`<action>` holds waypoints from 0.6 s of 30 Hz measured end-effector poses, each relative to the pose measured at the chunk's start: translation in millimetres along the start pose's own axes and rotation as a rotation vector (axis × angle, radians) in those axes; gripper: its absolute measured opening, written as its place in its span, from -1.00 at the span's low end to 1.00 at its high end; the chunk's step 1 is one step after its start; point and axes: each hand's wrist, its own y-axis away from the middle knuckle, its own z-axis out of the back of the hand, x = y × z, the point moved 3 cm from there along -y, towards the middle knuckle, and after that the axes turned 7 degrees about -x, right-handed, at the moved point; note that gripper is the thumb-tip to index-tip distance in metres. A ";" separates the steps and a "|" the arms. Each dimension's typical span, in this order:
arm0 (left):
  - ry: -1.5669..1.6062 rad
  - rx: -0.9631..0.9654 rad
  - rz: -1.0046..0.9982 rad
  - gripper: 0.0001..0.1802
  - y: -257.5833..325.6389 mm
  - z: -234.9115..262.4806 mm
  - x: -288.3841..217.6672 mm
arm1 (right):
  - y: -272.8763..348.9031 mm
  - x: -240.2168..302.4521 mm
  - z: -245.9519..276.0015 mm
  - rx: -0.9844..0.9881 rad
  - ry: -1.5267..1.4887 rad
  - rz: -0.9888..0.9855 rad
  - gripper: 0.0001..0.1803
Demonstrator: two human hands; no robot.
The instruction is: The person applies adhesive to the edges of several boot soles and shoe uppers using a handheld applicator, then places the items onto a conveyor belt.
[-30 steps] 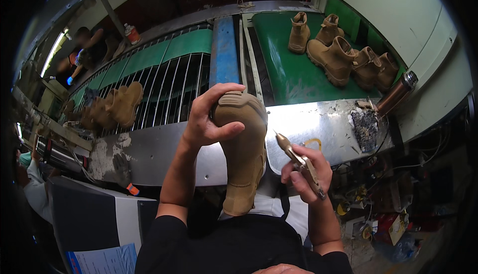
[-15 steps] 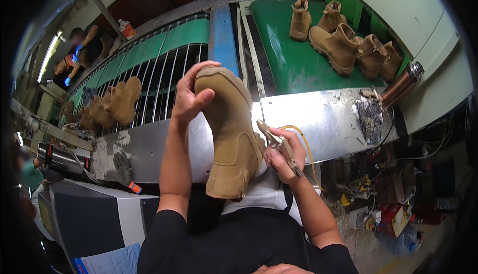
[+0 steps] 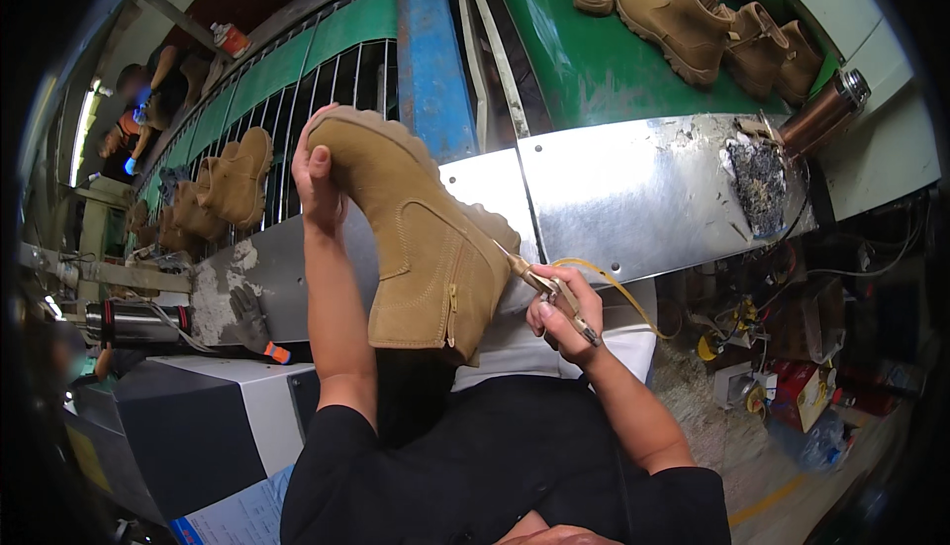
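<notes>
My left hand [image 3: 317,194] is closed round the toe of a tan ankle boot [image 3: 426,238] and holds it up in front of me. The boot tilts with its toe up to the left and its shaft pointing down toward me. Its side zip faces up, and the lugged sole is turned to the right. In my right hand [image 3: 566,319] is a metal air gun [image 3: 554,293] with a thin yellow hose. Its nozzle points at the boot's heel edge near the sole; whether it touches, I cannot tell.
A metal ledge [image 3: 643,184] runs across ahead. Several tan boots [image 3: 683,25] stand on a green belt [image 3: 584,80] at the far right, and more boots [image 3: 233,184] on a wire rack at left. A copper flask [image 3: 821,114], a grey glove [image 3: 247,317] and a steel flask [image 3: 134,322] lie about.
My left hand has swung the boot's toe to the left and turned its zipped side upward. The air gun's nozzle is now right by the boot's heel edge.
</notes>
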 end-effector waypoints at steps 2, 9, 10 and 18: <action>0.022 -0.056 0.022 -0.09 6.4 16.6 8.2 | 0.7 -1.5 2.2 -0.017 -0.034 -0.013 -0.50; -0.110 -0.441 0.256 -0.46 82.2 93.9 25.4 | -8.8 -1.5 -7.8 -0.089 -0.125 -0.090 -0.55; -0.165 -0.488 0.277 -0.47 96.0 95.4 20.5 | -12.6 -1.2 -10.4 -0.089 -0.108 -0.092 -0.55; -0.268 -0.630 0.667 -0.59 223.6 110.7 -19.4 | -34.3 -15.7 -29.2 -0.106 0.116 -0.004 -0.55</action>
